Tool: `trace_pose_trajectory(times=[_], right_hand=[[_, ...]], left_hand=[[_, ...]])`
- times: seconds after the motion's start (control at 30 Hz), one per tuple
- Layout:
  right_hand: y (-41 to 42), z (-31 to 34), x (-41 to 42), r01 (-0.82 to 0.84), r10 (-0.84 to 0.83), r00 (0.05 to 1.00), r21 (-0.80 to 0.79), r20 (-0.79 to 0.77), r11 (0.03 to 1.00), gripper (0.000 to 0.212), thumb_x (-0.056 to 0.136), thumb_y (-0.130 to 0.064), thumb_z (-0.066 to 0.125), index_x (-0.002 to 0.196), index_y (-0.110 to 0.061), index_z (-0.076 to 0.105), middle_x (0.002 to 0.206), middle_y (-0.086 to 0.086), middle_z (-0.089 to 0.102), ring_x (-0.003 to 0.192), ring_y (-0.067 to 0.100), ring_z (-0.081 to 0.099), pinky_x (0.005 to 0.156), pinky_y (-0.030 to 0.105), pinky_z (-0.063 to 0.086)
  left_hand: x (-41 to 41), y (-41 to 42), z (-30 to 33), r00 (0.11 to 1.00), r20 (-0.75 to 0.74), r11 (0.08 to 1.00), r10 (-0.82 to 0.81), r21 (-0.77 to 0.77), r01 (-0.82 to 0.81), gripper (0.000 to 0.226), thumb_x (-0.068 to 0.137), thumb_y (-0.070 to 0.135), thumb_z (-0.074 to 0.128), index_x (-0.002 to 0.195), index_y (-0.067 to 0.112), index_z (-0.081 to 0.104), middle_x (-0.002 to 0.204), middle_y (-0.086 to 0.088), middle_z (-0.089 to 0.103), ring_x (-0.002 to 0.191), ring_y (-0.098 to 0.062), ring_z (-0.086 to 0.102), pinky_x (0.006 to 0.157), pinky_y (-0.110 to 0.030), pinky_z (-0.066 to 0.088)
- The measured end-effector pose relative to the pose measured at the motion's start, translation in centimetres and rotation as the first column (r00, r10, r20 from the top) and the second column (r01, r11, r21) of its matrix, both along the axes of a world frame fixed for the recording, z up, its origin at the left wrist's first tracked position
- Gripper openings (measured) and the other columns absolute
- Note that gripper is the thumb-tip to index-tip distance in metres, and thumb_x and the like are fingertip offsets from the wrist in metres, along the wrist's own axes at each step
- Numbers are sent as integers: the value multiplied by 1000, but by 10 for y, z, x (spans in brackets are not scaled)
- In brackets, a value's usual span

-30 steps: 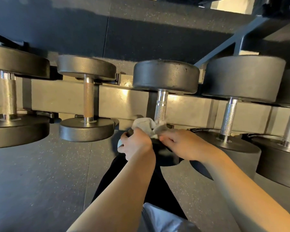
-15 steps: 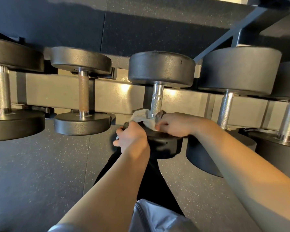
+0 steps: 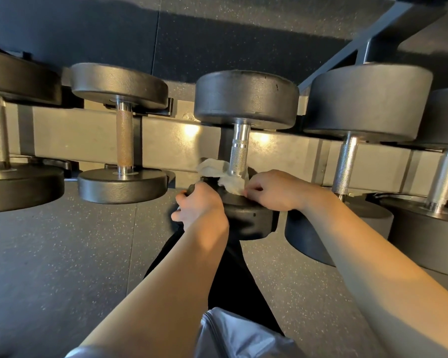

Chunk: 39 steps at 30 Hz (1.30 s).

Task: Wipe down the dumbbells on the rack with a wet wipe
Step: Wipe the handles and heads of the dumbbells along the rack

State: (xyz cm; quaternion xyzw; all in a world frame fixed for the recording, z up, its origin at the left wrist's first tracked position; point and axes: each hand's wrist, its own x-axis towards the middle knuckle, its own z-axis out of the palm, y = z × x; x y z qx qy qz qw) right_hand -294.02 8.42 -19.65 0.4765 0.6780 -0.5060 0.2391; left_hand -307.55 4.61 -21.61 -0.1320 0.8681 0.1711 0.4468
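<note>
Dumbbell [image 3: 246, 99] on rack, left hand [image 3: 202, 202] curled gripping near head, right hand [image 3: 272, 189] pinching wipe [image 3: 225, 177]

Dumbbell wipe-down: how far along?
Done: nothing shows as finished; no dumbbell looks visibly wiped. In hand: both hands, left hand and right hand, hold the white wipe at the base of the middle dumbbell handle. Left: apparently the rusty-handled dumbbell and the bigger ones either side, untouched now.
</note>
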Motion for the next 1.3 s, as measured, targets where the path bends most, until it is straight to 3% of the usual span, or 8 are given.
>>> trace_pose_trajectory(times=[0.13,0.23,0.43,0.57,0.7,0.83,1.07,1.3], right_hand=[[-1,0,-10,-40,41,997,5,-63,999,29,96,-12,44,112,-27,62,134,-3,44,123,17,40,104,35,34],[5,-2,-30,-193,191,971,-2,145,981,38,95,-14,39,125,-33,52,143,3,38,122,26,42,96,39,35],[15,-8,-43,-242,239,960,0,146,970,28,93,-6,44,109,-23,59,113,2,51,89,19,50,66,27,37],[15,-8,-41,-118,114,992,73,55,990,22,94,-13,51,104,-25,66,104,-5,54,90,12,50,73,25,37],[10,2,-61,123,-116,986,51,-122,991,14,94,-23,54,104,-25,64,97,-10,52,88,9,49,68,23,36],[14,20,-106,274,-252,914,26,-317,961,9,89,-25,64,97,-29,63,92,-16,53,87,4,50,70,15,36],[4,45,-206,392,-349,845,27,-405,919,32,67,-26,84,78,-22,54,97,-9,47,91,12,50,80,27,42],[-21,74,-271,496,-510,784,-137,-353,857,32,80,-30,75,96,-10,54,83,-5,53,79,13,50,70,27,38]], left_hand=[[0,0,0,1000,-14,1000,-13,11,13,48,92,30,45,139,24,47,132,-9,33,85,-28,39,84,-38,33],[1,-1,1,1000,-21,1000,0,19,0,47,92,28,45,139,22,47,134,-9,33,79,-26,39,81,-37,29],[-1,-2,5,997,14,997,-79,18,79,48,94,24,40,142,22,41,142,-12,27,84,-27,37,83,-37,30],[-12,-6,12,975,93,978,-203,71,197,46,100,26,37,145,19,33,143,-17,31,70,-19,35,84,-33,30],[-37,-19,14,893,320,944,-317,194,266,57,98,42,48,147,18,31,143,-12,40,115,-29,49,99,-38,42],[-82,-34,36,884,251,871,-395,409,273,12,100,25,49,105,23,60,100,0,63,85,-10,57,68,-25,43],[-199,-40,79,925,247,728,-289,684,45,25,100,18,51,122,28,55,97,3,69,89,-10,66,76,-26,50],[-279,-34,100,892,174,720,-417,662,208,18,87,0,68,86,18,66,73,1,61,68,-15,58,62,-26,49]])
